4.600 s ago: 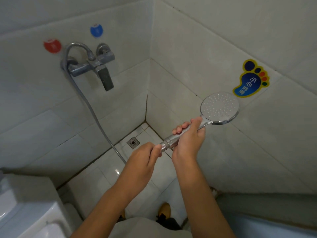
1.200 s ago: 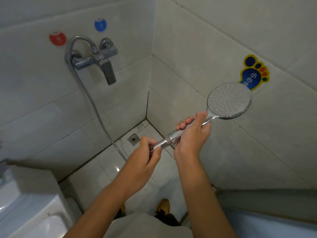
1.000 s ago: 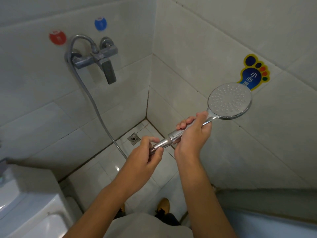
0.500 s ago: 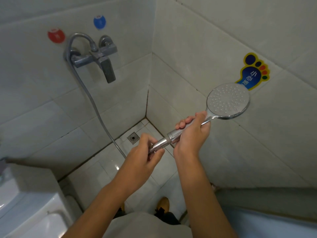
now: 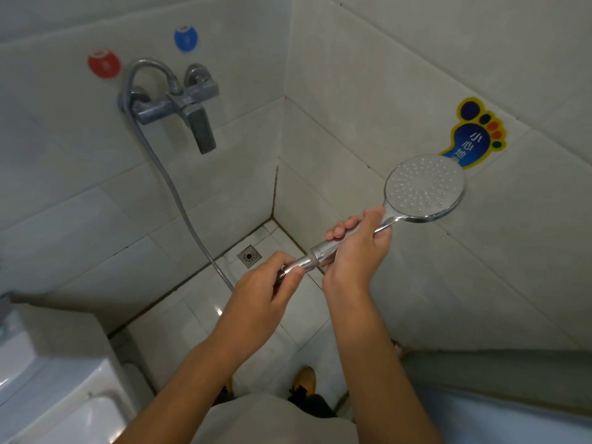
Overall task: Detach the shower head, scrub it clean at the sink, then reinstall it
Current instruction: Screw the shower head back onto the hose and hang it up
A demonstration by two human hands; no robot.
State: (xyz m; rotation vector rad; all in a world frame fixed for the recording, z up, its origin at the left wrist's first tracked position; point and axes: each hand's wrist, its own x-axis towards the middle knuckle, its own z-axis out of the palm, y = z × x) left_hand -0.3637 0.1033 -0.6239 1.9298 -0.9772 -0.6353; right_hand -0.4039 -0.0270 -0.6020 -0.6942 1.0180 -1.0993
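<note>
Detaching step: right hand (image 5: 355,251) grips the round chrome shower head (image 5: 424,187) handle; left hand (image 5: 266,290) pinches the metal hose nut (image 5: 299,262), which likely needs more unscrewing

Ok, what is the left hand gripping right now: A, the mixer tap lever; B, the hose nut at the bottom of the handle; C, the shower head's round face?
B: the left hand pinches the hose nut below the shower head handle, which the right hand grips.

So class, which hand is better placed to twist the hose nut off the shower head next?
The left hand: its fingers pinch the hose nut, while the right hand grips the shower head by its handle.
</note>
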